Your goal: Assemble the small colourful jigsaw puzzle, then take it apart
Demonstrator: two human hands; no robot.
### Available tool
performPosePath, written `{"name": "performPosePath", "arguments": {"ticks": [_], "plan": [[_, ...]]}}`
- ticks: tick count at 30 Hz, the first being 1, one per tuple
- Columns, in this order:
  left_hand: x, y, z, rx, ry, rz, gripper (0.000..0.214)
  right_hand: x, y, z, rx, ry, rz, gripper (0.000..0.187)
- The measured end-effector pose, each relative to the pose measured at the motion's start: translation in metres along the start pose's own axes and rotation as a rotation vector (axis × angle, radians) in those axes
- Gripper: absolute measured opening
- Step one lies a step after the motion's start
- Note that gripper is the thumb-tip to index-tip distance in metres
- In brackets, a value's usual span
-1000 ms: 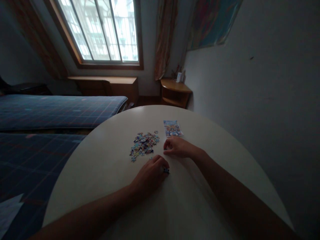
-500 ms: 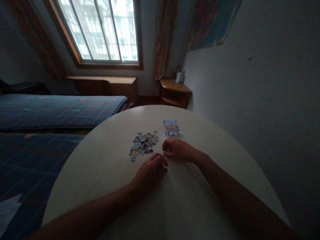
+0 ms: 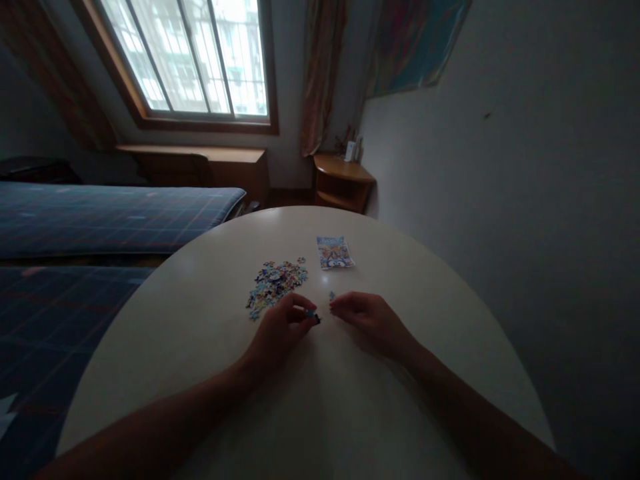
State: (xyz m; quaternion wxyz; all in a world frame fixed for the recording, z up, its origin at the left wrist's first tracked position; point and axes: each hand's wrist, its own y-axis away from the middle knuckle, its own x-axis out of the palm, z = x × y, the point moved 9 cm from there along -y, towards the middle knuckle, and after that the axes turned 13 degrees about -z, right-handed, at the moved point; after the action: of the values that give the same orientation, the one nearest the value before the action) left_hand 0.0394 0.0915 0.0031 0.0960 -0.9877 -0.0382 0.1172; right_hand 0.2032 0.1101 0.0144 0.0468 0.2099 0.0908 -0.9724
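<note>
A heap of small coloured puzzle pieces lies on the round white table. Beyond it lies a small picture card. My left hand rests just in front of the heap, its fingers pinched on a dark puzzle piece. My right hand lies to the right of it, fingers curled with the tips close to the left hand. A single loose piece sits on the table just beyond my right fingertips.
A bed with a dark blue checked cover stands left of the table. A grey wall runs close along the right. A wooden corner shelf and a low wooden bench stand under the window.
My left hand has moved forward toward the heap with its piece. My right hand has drawn back toward me, leaving one piece on the table. The view has shifted a little.
</note>
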Motion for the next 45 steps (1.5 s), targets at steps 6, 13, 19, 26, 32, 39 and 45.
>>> {"name": "performPosePath", "arguments": {"ticks": [6, 13, 19, 26, 32, 39, 45], "plan": [[0.003, 0.000, 0.005, -0.063, 0.119, 0.030, 0.022, 0.008, 0.011, -0.007, 0.114, -0.112, 0.023, 0.025], [0.002, 0.000, 0.005, -0.052, 0.134, 0.025, 0.025, 0.014, 0.015, -0.010, 0.151, -0.165, 0.008, 0.019], [0.003, 0.000, 0.005, -0.056, 0.122, 0.032, 0.026, 0.017, 0.016, -0.007, 0.116, -0.135, 0.014, 0.017], [0.004, 0.001, 0.004, -0.061, 0.108, 0.059, 0.025, 0.014, 0.016, -0.005, 0.102, -0.083, 0.013, 0.018], [0.006, 0.001, 0.006, -0.065, 0.129, 0.076, 0.027, 0.014, 0.017, -0.004, 0.056, -0.025, 0.024, 0.025], [0.015, 0.006, 0.016, -0.078, 0.051, 0.165, 0.030, 0.004, 0.015, 0.007, -0.079, 0.172, -0.027, 0.030], [0.018, 0.010, 0.011, 0.144, -0.235, 0.172, 0.037, 0.006, 0.016, 0.002, -0.043, 0.174, -0.008, 0.020]]}}
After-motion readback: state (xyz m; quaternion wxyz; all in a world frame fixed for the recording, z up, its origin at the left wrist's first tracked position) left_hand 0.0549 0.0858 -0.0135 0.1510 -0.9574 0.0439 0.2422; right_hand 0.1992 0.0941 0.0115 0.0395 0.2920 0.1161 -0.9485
